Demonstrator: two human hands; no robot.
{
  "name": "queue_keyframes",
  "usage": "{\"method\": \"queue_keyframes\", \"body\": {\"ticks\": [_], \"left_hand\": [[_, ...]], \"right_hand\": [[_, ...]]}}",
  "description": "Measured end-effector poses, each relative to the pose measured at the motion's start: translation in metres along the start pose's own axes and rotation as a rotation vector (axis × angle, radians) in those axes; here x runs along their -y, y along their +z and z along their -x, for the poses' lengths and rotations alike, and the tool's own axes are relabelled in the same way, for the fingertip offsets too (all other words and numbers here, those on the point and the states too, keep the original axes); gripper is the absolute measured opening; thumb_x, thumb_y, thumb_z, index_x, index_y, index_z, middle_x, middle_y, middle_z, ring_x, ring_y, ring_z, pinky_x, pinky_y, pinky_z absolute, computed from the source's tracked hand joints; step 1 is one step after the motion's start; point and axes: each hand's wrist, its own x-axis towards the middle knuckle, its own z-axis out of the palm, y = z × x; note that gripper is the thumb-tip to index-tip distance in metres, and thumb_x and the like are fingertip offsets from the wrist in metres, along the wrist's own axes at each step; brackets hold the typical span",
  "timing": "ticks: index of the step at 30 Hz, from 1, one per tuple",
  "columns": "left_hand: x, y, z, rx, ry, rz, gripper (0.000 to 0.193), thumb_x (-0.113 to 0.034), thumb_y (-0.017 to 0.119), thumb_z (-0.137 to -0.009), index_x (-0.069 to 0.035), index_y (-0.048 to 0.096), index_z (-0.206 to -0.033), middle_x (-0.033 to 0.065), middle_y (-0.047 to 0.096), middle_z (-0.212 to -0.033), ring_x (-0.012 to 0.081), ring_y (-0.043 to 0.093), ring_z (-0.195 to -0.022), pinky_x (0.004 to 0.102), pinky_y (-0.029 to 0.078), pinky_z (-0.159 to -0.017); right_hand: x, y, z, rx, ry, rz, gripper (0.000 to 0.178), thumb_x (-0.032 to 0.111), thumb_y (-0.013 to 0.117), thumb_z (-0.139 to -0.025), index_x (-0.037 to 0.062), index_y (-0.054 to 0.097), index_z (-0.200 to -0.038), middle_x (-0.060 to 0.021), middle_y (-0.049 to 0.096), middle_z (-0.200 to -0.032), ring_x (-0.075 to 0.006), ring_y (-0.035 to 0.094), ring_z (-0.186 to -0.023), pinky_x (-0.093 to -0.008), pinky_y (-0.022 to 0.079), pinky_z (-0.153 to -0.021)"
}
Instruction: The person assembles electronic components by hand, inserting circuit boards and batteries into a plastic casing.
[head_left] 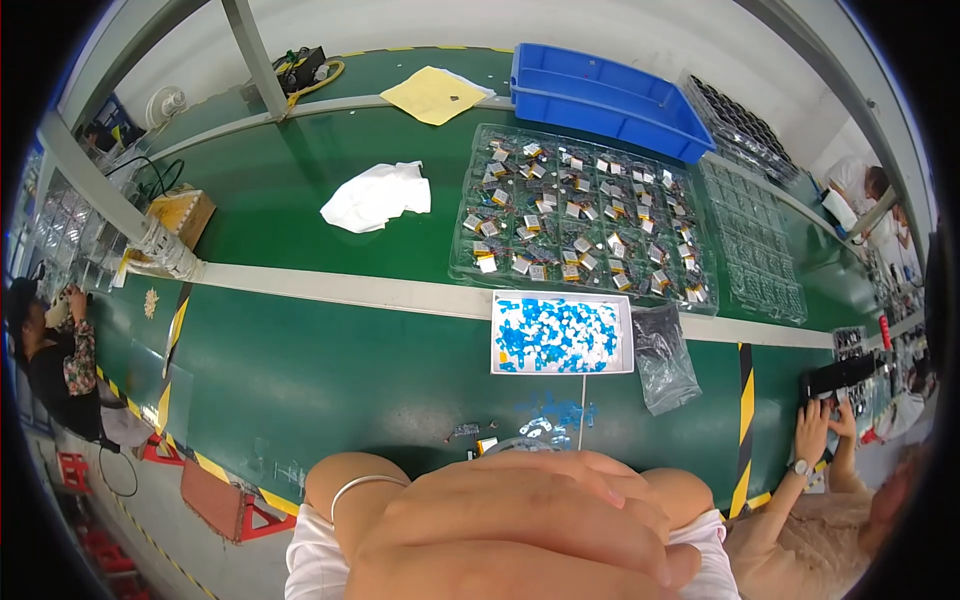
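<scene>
Close to the camera, my left hand (pixel 480 525), with a bangle (pixel 362 484) at the wrist, reaches across toward the right. Its fingers are closed together and overlap my right hand (pixel 645 512), which shows only in part, fingers drawn in. Whatever lies between them is hidden. Just beyond sit a small dark electronic part (pixel 467 430), a small silver-and-yellow battery (pixel 487 444) and the rim of a clear round item (pixel 520 444). Blue film scraps (pixel 560 408) and white pieces (pixel 538 425) are scattered beside these. A white box (pixel 497 368) of blue and white pieces stands farther off.
Behind the box lies a clear compartment tray (pixel 465 270) of small batteries with wired parts. A grey plastic bag (pixel 665 365), blue bin (pixel 600 118), empty-looking clear tray (pixel 755 245), white cloth (pixel 378 197) and yellow sheet (pixel 432 95) surround it. Co-workers sit at both sides.
</scene>
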Motion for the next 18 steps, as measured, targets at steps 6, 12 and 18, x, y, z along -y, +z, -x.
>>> {"method": "queue_keyframes", "body": {"ticks": [6, 12, 18], "left_hand": [[0.043, 0.013, -0.003, -0.189, 0.263, 0.255, 0.046, -0.035, 0.048, -0.095, 0.011, 0.047, -0.091, 0.0278, 0.053, -0.085, 0.0180, 0.046, -0.052, 0.0240, 0.037, -0.042], [0.006, 0.020, 0.003, -0.173, 0.099, 0.204, 0.045, -0.034, 0.050, -0.094, 0.011, 0.046, -0.094, 0.0288, 0.053, -0.086, 0.0223, 0.050, -0.063, 0.0259, 0.041, -0.049], [-0.006, -0.001, 0.007, -0.034, -0.060, 0.030, 0.046, -0.032, 0.053, -0.093, 0.012, 0.045, -0.102, 0.0317, 0.053, -0.095, 0.0256, 0.053, -0.068, 0.0332, 0.046, -0.056]], "right_hand": [[0.007, -0.002, 0.004, -0.060, 0.063, -0.025, 0.060, 0.028, 0.076, -0.063, 0.0048, 0.056, -0.114, -0.0199, 0.051, -0.121, -0.0362, 0.044, -0.118, -0.0444, 0.036, -0.097], [0.056, -0.020, -0.007, 0.328, -0.019, 0.534, 0.050, 0.019, 0.068, -0.067, 0.0037, 0.058, -0.113, -0.0206, 0.048, -0.125, -0.0399, 0.042, -0.119, -0.0475, 0.032, -0.099], [0.028, -0.031, -0.009, 0.381, -0.403, 0.582, 0.059, 0.039, 0.078, -0.067, 0.0034, 0.059, -0.110, -0.0206, 0.048, -0.125, -0.0411, 0.042, -0.116, -0.0507, 0.031, -0.099]]}}
